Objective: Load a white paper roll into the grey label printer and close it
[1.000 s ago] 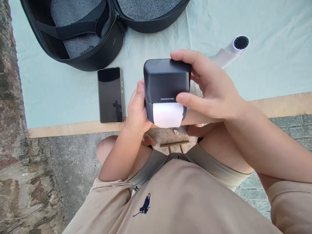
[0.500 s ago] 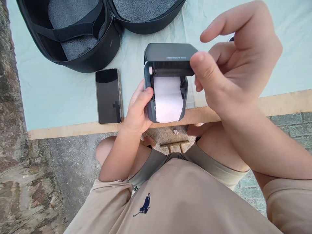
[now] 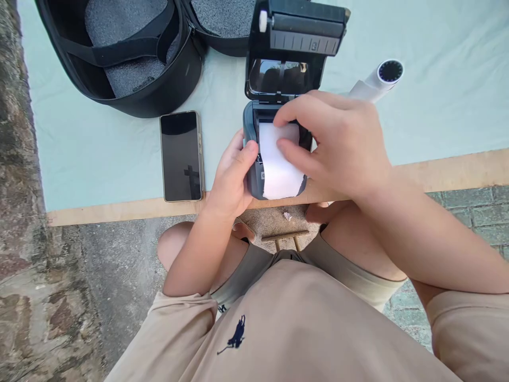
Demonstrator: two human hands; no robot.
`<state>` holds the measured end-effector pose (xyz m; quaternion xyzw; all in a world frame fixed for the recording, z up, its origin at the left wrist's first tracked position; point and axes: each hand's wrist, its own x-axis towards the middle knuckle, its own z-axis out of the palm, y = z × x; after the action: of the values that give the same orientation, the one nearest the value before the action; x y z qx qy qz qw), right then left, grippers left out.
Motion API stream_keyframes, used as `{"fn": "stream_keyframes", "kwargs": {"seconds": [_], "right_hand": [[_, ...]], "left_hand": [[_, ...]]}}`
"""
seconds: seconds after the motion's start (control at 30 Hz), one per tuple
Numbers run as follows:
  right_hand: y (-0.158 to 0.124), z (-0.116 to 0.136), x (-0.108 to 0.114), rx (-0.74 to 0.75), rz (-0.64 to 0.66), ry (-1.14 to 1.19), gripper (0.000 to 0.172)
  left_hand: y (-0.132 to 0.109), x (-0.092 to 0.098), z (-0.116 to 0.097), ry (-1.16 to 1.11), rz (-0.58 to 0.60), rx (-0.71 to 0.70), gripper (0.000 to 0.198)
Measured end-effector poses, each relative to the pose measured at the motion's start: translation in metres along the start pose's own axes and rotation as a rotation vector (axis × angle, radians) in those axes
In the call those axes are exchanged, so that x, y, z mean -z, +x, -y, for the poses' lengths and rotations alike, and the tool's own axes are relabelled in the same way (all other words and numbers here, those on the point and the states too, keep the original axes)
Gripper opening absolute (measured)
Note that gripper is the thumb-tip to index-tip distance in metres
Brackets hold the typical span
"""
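Head view shows the left hand (image 3: 233, 178) holding the hard black printer (image 3: 279, 95) near twelve o'clock, and the right hand (image 3: 342, 140), grip unclear, at paper (image 3: 280, 172) that looks light and soft, best held by its sides.

On the tabletop (image 3: 457, 101) before me, a phone (image 3: 181, 159) lies left of my left hand (image 3: 231, 183), a case (image 3: 175, 85) behind the phone. The printer (image 3: 257, 181) sits in that hand, paper (image 3: 278, 170) inside; beyond my right hand (image 3: 342, 140) is a tube (image 3: 371, 89).
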<state>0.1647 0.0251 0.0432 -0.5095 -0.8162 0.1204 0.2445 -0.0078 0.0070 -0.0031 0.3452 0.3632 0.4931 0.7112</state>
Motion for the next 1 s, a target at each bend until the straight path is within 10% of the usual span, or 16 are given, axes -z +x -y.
{"fn": "stream_keyframes", "kwargs": {"seconds": [0.27, 0.7, 1.0], "right_hand": [[0.000, -0.002, 0.003, -0.002, 0.169, -0.142, 0.024], [0.003, -0.026, 0.016, -0.423, -0.098, 1.098, 0.038], [-0.019, -0.043, -0.012, -0.162, -0.135, 0.770, 0.032]], "left_hand": [[-0.003, 0.003, 0.001, -0.057, 0.077, 0.041, 0.021], [-0.001, -0.002, -0.003, -0.070, -0.131, 0.019, 0.032], [-0.002, 0.000, -0.001, -0.129, -0.118, -0.007, 0.038]]}}
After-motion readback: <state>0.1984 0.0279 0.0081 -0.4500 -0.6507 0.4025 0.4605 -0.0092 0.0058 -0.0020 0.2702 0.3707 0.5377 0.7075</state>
